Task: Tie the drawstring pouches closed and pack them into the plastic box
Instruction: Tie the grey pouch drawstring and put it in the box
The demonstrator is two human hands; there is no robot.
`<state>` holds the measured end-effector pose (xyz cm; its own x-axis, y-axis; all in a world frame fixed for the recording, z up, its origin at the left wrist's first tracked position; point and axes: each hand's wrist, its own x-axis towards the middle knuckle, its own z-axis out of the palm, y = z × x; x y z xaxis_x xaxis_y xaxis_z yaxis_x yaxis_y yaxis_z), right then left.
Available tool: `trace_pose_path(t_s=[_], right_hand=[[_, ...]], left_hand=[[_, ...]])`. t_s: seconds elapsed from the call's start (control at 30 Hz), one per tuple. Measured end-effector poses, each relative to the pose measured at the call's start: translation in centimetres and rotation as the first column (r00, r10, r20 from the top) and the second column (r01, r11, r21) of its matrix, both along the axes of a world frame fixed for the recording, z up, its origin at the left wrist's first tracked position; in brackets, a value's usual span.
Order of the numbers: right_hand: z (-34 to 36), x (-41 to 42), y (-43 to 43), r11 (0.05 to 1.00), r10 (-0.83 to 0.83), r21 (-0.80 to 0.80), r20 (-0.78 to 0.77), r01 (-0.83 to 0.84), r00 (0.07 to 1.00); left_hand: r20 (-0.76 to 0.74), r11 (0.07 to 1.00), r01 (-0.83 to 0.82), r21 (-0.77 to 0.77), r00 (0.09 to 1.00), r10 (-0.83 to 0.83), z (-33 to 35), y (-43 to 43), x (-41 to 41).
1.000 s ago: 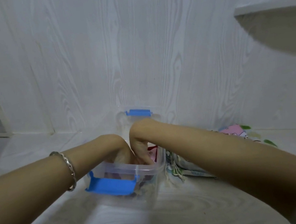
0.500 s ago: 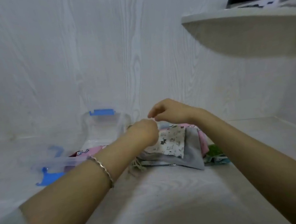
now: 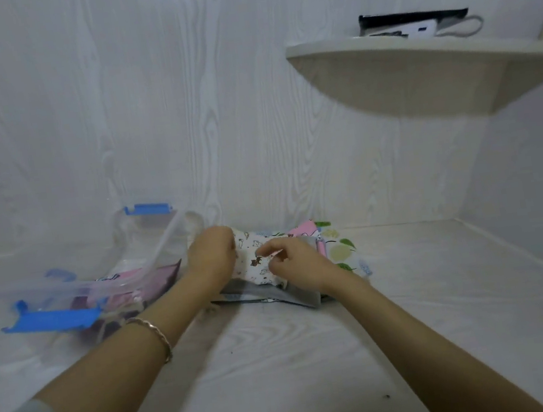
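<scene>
The box (image 3: 67, 290) stands open at left on the bench (image 3: 300, 357), its lid (image 3: 149, 232) leaning on the wall behind. Packed pouches (image 3: 124, 277) already lie inside, so part of the task is judged done. Just beside the box, the left hand (image 3: 213, 256) is curled over the left edge of a white printed pouch (image 3: 256, 259), fingertips hidden. The right hand (image 3: 297, 264) pinches that pouch near its middle with thumb and forefinger. The pouch lies on top of the pile (image 3: 338, 252), and no knot is visible on it. Several pouches beneath are judged to remain. The near bench offers open room. A shelf (image 3: 402, 84) overhangs at right, well above the pile, and a side wall (image 3: 515, 156) closes that end.
</scene>
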<state>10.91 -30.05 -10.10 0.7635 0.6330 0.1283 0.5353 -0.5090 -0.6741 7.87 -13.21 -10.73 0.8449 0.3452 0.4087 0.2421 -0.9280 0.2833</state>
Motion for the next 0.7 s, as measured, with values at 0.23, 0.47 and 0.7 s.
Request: trace_pose_path(t_s=[0.23,0.47,0.7], right_hand=[[-0.3,-1.7,1.7,0.806,-0.083,0.590,0.058,0.033,0.995],[-2.8,-4.5,0.8,0.822,0.078,0.564,0.028,-0.080,0.997],[-4.0,-6.0,-1.1,0.827,0.075,0.561,-0.076,-0.020,0.994]], left_hand=[[0.439,0.510,0.457,-0.729,0.883,-0.165,5.2,-3.2,-4.7],[0.008,0.533,0.095,-0.841,0.987,-0.163,2.1,-2.7,-11.4],[0.140,0.341,0.128,-0.931,0.990,0.012,-1.5,-3.7,-12.3]])
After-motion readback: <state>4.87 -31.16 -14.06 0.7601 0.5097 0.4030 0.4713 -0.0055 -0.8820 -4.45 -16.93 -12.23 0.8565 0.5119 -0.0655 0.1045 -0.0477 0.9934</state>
